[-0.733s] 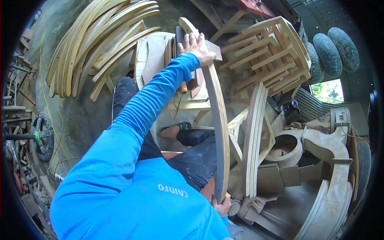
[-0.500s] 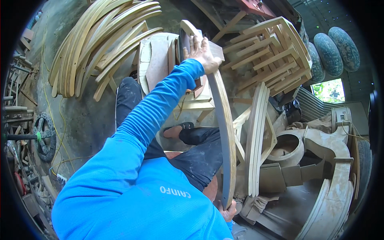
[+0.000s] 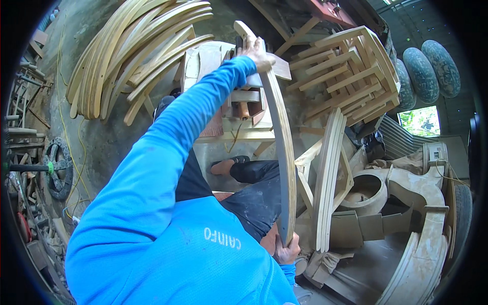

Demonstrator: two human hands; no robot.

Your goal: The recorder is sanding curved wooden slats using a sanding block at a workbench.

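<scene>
A long curved wooden slat [image 3: 282, 132] runs from the bench out past my right leg. My left hand [image 3: 257, 55] is closed on it near the far end, fingers over the top. My right hand [image 3: 288, 249] grips the near end low beside my body. Under the slat, on a low wooden bench [image 3: 239, 135], stands a tool or fixture with a short rounded wooden handle [image 3: 244, 111]. A flat board end [image 3: 281, 68] sticks out to the right beside my left hand. My arm partly hides the bench.
Many similar curved slats [image 3: 101, 61] are stacked at the far left. A pile of joined wooden frames [image 3: 351, 76] stands far right. Upright slats [image 3: 329, 178] lean right of my leg, near a large pale machine housing [image 3: 427, 178]. A yellow cord [image 3: 81, 157] crosses the left floor.
The slat has slid a little forward, away from my body, and my right hand has moved up with its near end. The wooden handle on the bench now shows more.
</scene>
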